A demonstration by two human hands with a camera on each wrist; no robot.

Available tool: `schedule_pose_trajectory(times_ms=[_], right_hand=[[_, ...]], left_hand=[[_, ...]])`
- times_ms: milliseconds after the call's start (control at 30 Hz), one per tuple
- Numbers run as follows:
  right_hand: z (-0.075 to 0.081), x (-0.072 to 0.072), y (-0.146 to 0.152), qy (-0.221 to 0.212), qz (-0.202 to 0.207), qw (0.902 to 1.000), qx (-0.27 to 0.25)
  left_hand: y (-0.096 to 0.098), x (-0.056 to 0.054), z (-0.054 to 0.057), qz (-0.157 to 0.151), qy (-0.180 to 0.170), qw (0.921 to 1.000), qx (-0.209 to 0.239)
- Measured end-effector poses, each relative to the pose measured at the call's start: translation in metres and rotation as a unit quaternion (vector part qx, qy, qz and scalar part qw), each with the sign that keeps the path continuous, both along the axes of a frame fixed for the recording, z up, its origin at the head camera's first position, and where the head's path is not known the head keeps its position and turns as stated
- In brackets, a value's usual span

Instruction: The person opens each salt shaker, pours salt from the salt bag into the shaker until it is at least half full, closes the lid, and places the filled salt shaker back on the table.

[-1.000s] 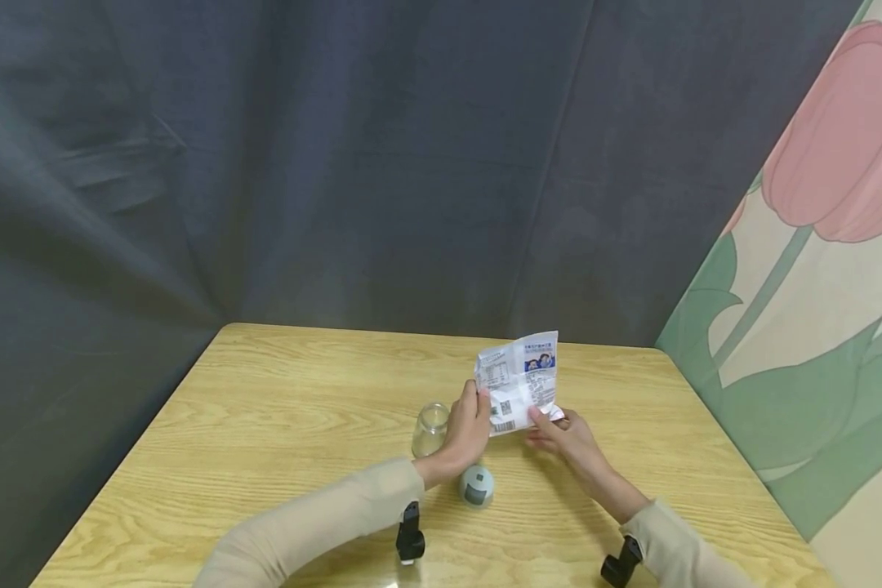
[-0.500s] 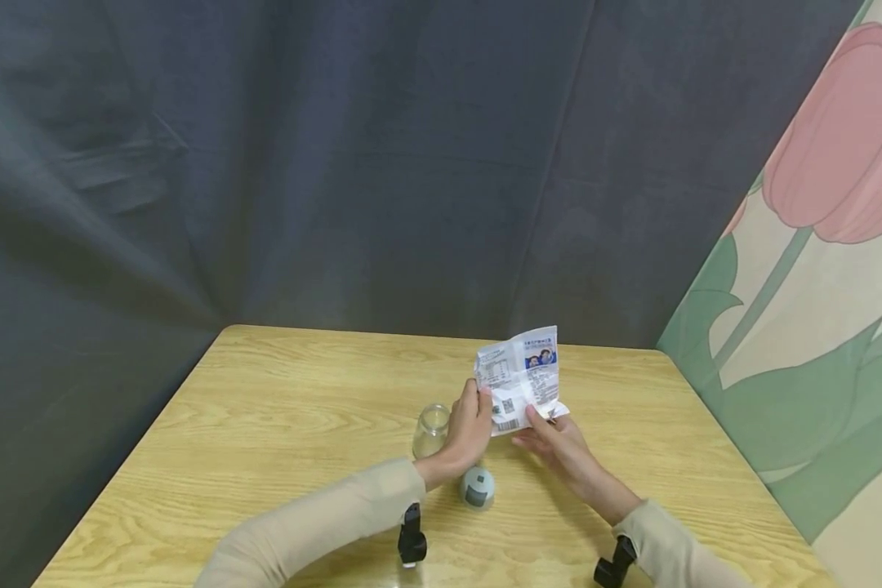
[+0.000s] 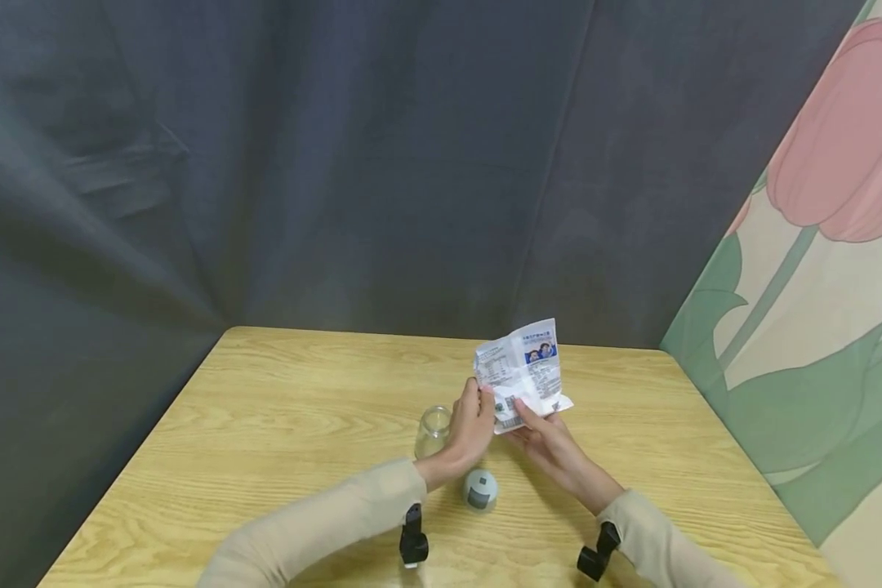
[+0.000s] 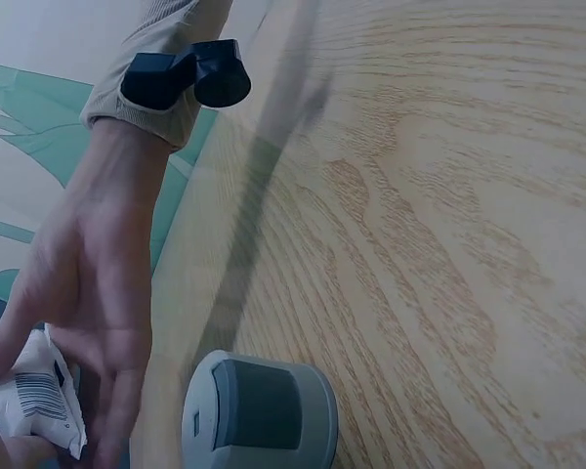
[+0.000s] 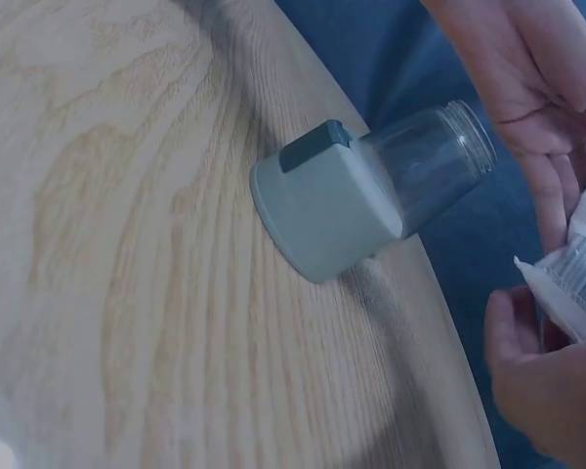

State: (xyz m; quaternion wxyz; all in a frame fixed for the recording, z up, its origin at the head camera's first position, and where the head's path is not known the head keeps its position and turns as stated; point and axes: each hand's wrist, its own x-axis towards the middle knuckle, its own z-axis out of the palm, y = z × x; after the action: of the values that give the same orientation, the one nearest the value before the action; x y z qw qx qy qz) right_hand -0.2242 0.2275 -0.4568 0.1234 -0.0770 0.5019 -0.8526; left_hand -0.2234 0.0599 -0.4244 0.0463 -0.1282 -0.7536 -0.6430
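Both hands hold a white printed packet [image 3: 518,371] above the table, with a barcode and a small blue picture on the side facing me. At its left edge, my left hand [image 3: 470,425] grips it with curled fingers. My right hand [image 3: 559,453] holds the lower part, thumb across the front and fingers behind. In the left wrist view, the right hand [image 4: 103,254] lies under the packet [image 4: 34,396]. The right wrist view shows the packet [image 5: 571,269] between the left hand [image 5: 537,78] and the right hand [image 5: 557,391]. Its far side is hidden.
An uncapped clear glass jar [image 3: 432,433] stands just left of the left hand, partly hidden by it. Nearer to me, below the hands, a pale grey-green lid with a dark panel [image 3: 480,490] stands on the wooden table [image 3: 301,408]. A dark curtain [image 3: 412,204] hangs behind.
The right hand has slid left along the packet's lower edge, closer to the left hand. The packet's top has risen slightly, and its lower right corner now shows. The left hand stays nearly still.
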Motion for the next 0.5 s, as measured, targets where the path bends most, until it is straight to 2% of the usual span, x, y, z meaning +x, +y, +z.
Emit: schedule_pose_trajectory(times_ms=[167, 333, 500], right_hand=[[0.0026, 0.0006, -0.0008, -0.005, 0.009, 0.9994, -0.034], [0.0034, 0.0023, -0.0004, -0.008, -0.013, 0.9993, -0.035], [0.0059, 0.0047, -0.0029, -0.019, -0.027, 0.9986, -0.041]], left_hand=[[0.0011, 0.0015, 0.0006, -0.004, 0.006, 1.0000, -0.003], [0.0027, 0.0031, -0.0010, -0.007, 0.005, 0.9999, -0.014], [0.0010, 0.0044, -0.0024, -0.011, -0.005, 0.9999, -0.003]])
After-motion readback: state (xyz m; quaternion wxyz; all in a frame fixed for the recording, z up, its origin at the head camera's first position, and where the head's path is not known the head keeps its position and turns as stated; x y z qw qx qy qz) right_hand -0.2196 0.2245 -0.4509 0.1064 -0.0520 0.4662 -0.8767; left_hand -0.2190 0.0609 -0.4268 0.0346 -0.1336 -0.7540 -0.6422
